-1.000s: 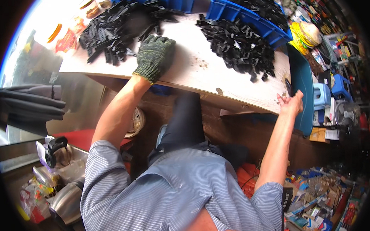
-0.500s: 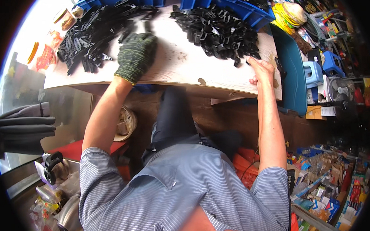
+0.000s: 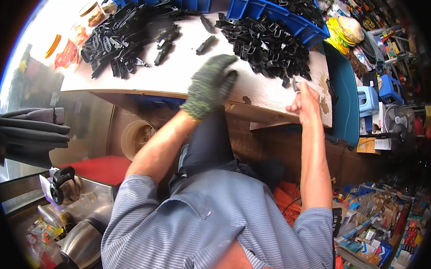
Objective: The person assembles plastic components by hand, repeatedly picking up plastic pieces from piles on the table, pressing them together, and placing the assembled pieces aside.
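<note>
Head view: much apparently left

We note the gloved left hand (image 3: pixel 208 86) over the table (image 3: pixel 181 68)'s near edge, blurred; we cannot tell whether it grips anything. The bare right hand (image 3: pixel 307 103) appears to pinch a small dark piece (image 3: pixel 296 86) below the right pile (image 3: pixel 272 48). A loose black part (image 3: pixel 206 45) lies between this and the left pile (image 3: pixel 115 38). Both being large, we judge plenty unhandled; finished pieces we cannot distinguish.

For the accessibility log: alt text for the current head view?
Left hand, in a green knit glove, at the front of a pale worktable; bare right hand pinching a small dark piece. Beyond, two piles of black plastic parts lie before blue crates.
</note>
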`<action>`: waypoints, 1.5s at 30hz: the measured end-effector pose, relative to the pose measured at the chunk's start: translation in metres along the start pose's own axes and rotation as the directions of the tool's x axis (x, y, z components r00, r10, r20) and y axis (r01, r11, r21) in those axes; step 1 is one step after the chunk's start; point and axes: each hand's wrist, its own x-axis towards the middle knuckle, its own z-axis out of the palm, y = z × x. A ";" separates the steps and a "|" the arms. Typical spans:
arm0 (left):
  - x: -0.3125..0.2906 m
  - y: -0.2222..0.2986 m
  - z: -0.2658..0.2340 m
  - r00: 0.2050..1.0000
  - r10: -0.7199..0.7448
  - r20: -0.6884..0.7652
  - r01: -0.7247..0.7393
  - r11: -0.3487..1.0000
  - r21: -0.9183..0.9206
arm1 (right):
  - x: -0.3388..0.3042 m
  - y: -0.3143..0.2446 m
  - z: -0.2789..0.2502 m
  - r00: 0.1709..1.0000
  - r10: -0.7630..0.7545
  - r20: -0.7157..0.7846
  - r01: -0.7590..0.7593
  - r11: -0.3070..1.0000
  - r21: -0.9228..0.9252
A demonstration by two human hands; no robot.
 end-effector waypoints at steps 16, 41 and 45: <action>0.005 0.024 0.061 0.986 -0.149 0.080 0.159 0.977 -0.143 | -0.044 0.023 0.057 0.958 -0.142 0.250 0.101 0.980 0.171; 0.059 -0.023 -0.032 0.979 -0.199 -0.032 0.120 0.447 0.886 | -0.055 0.029 0.080 0.956 -0.225 0.188 0.144 0.919 0.368; 0.043 -0.017 -0.030 0.994 -0.081 0.078 0.022 0.823 0.568 | -0.052 0.032 0.078 0.965 -0.222 0.136 0.143 0.888 0.438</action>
